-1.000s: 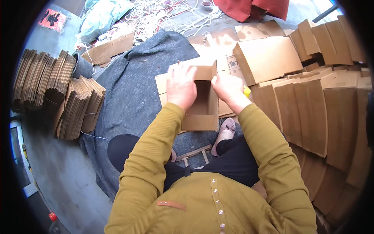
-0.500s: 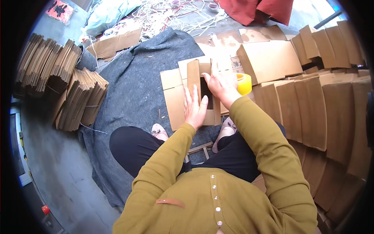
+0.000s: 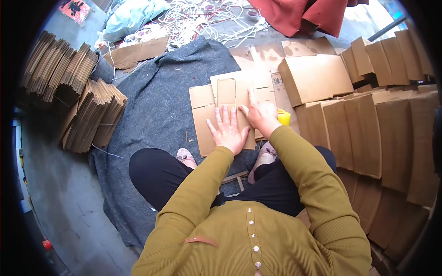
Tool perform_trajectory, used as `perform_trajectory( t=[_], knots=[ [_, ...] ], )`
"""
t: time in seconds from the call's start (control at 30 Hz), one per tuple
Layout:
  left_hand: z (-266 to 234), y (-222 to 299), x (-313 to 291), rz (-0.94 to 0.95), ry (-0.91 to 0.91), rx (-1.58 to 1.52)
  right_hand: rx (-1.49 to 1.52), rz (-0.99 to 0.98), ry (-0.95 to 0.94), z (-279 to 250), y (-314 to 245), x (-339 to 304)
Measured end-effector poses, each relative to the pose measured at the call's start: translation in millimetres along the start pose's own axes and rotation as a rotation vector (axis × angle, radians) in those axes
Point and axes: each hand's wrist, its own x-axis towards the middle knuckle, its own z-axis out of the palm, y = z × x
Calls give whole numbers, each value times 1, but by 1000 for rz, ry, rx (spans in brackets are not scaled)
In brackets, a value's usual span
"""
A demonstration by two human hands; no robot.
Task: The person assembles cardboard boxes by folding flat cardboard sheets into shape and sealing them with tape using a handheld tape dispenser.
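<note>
A small brown cardboard box [image 3: 227, 92] sits in front of me with its top flaps folded over. My left hand [image 3: 229, 138] lies palm down on the near part of its top, fingers spread. Beside it, my right hand [image 3: 261, 115] presses on the right flap, index finger stretched out and thumb apart; its other fingers are partly hidden. A yellow roll of tape [image 3: 283, 117] shows just past the right hand, partly covered by it. Flat cardboard sheets [image 3: 200, 126] lie under and around the box.
Bundled flat cardboard [image 3: 94, 115] stands at the left. Folded boxes [image 3: 352, 133] are stacked in rows at the right, with a larger box [image 3: 317, 78] at their far end. A grey blanket [image 3: 138, 106] covers the floor. White strapping [image 3: 216, 23] lies tangled at the back.
The box's raised flaps have been folded down, hiding the dark opening. My left hand has gone from upright against a flap to flat on top. The right hand has lowered too.
</note>
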Motion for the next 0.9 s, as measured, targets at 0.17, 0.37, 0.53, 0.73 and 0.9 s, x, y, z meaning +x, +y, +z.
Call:
perform_trajectory(
  t=[0.17, 0.37, 0.53, 0.73, 0.9],
  knots=[
    [13, -12, 6, 124, 62, -29, 3, -15, -63, -4, 3, 2],
    [23, -27, 0, 307, 127, 43, -39, -79, -125, -16, 6, 10],
    [-20, -25, -5, 479, -125, 26, -84, -180, -13, -35, 16, 56],
    [-21, -37, 0, 509, -134, 40, -251, -240, -363, -58, 9, 106],
    [-17, -39, 2, 523, -112, 44, -128, -308, -262, -41, 25, 110]
  ],
)
